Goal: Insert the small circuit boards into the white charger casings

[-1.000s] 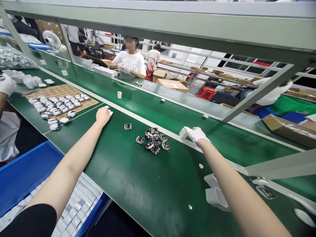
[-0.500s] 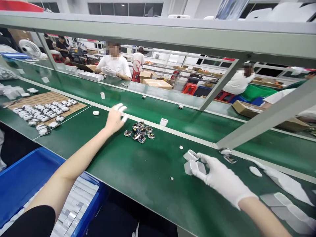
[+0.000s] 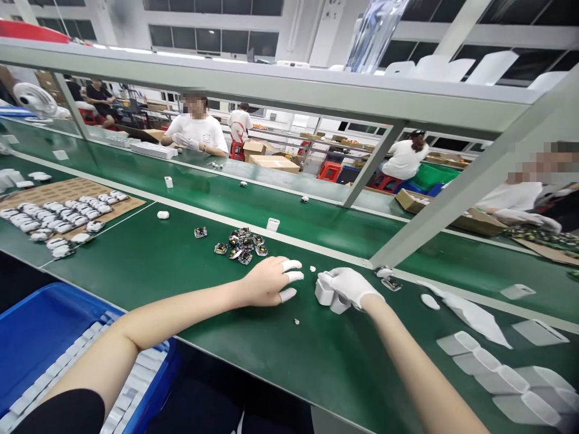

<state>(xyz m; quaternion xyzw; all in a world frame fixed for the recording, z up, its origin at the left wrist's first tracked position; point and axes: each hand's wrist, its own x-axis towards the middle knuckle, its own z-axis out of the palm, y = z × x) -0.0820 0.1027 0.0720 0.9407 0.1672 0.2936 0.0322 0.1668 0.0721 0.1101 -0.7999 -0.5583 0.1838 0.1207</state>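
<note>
My left hand (image 3: 271, 281), with white finger covers, reaches over the green bench with its fingers apart and nothing between them. It is just right of a pile of small circuit boards (image 3: 242, 244). A single board (image 3: 200, 232) lies left of that pile. My right hand (image 3: 350, 285), in a white glove, has its fingers on white cases (image 3: 324, 292) standing close together on the bench. A small white piece (image 3: 312, 269) lies between my two hands, and another (image 3: 296, 322) sits nearer the front.
White cases (image 3: 493, 377) stand at the right, near a white bag (image 3: 473, 313). At left, white-shelled parts (image 3: 67, 211) cover cardboard (image 3: 131, 208). A blue bin (image 3: 58, 313) holds white boxes. A slanted metal post (image 3: 434, 199) rises behind. Several people sit beyond.
My left hand has moved right, past the board pile, towards my right hand. A single board now lies apart at the pile's left. My right hand has turned over the cases. The view has shifted.
</note>
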